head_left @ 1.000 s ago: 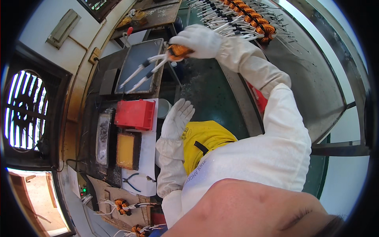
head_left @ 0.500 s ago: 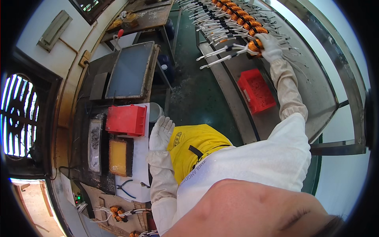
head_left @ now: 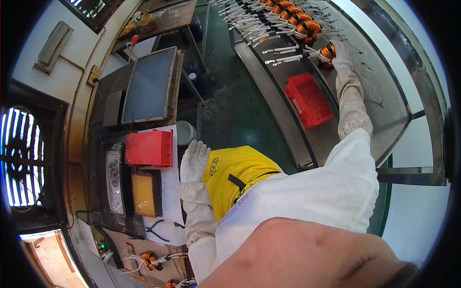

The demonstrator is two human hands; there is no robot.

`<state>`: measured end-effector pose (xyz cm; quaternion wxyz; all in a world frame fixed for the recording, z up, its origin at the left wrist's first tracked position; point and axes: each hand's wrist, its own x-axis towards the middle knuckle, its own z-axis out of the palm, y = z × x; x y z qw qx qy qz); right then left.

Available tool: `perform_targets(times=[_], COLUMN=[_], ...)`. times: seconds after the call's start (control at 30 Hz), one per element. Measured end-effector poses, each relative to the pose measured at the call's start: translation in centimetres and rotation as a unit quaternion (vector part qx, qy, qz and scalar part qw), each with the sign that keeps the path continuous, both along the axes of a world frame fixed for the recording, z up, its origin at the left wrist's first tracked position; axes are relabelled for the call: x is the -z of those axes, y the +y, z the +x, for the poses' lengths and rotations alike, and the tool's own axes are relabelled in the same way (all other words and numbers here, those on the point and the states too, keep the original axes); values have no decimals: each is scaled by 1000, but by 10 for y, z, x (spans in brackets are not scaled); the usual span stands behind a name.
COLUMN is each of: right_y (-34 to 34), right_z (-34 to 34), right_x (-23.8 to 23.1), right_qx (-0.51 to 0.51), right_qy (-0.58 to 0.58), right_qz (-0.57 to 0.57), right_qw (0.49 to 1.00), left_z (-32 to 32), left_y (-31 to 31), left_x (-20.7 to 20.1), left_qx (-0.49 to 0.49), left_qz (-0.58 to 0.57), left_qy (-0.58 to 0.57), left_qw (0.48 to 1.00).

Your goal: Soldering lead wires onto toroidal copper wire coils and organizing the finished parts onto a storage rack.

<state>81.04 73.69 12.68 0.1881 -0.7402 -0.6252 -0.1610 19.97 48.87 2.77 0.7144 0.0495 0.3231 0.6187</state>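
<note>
My right hand (head_left: 342, 54), in a white glove, reaches out to the far right and grips a copper-wound ring coil (head_left: 327, 54) with a black band. White-sleeved leads with metal lugs (head_left: 285, 57) stretch left from that coil. It stands at the near end of a row of similar coils (head_left: 307, 29) on a metal rack. My left hand (head_left: 194, 163), also gloved, is held palm up beside my yellow apron (head_left: 240, 168), with its fingers stretched and nothing in it. Closest to it are a red plastic bin (head_left: 150, 148) and a grey bucket (head_left: 186, 133).
Under the rack's upper level sits another red bin (head_left: 309, 101). The left bench carries a blue-grey framed tray (head_left: 150, 86), an amber-filled dark tray (head_left: 145, 194) and pliers (head_left: 157, 231). Another coil (head_left: 151, 260) lies at the lower left. A rack post (head_left: 427, 96) rises at right.
My right hand has shifted right with the coil, widening the space between it and the row. The left hand keeps its pose. The whole view has tilted slightly.
</note>
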Motion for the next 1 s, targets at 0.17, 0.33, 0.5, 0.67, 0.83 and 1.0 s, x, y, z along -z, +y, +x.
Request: perform_targets(times=[0.17,0.33,0.5,0.67,0.83,1.0], right_y=[17,-5,12,-7,-9,14], right_z=[6,-45,-21,-23,-59,-51], right_x=[20,34,75,78,59,61], right_qx=[-20,238,134,149,126,219], right_qy=[7,-11,140,475,379,411], right_qz=[58,125,262,221,163,28], right_qw=[998,963,945,839,902,884], left_z=[13,23,37,50,75,86], left_y=[-4,-22,-42,-48,-49,-51], left_x=[-2,29,45,52,49,63], left_qx=[-22,-10,-6,-13,12,76], left_qz=[-18,56,21,-2,-63,-69], left_qy=[-40,-196,-236,-205,-159,-121], left_qw=[999,979,972,979,985,987])
